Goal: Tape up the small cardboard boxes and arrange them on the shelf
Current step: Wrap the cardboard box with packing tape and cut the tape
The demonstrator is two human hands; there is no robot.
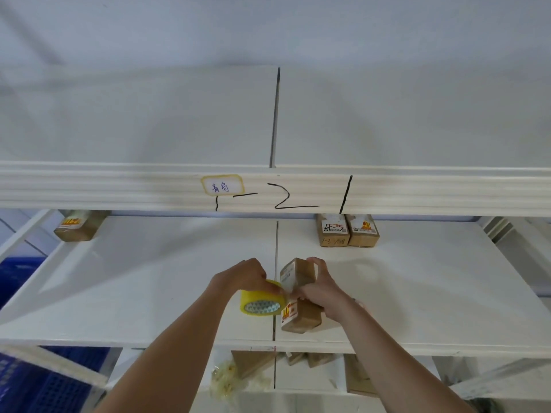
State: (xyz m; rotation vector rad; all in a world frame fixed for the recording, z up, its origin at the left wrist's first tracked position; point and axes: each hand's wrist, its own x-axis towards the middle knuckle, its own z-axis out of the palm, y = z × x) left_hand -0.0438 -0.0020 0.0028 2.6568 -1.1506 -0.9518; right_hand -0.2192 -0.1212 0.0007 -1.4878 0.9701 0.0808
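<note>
My left hand (241, 277) grips a yellow roll of tape (261, 299) over the middle of the white shelf (149, 278). Right beside it, my right hand (320, 289) holds a small brown cardboard box (296, 274) with a white label, lifted above the shelf. A second small box (299, 317) with an orange label sits on the shelf under my right hand. The tape roll touches the held box at its left edge.
Two small boxes (334, 232) (363, 232) stand side by side at the back right of the shelf, one more box (79, 226) at the back left. A shelf beam (298, 192) with a label crosses above. Blue crates (44, 383) lie lower left; more cardboard lies on the shelf below.
</note>
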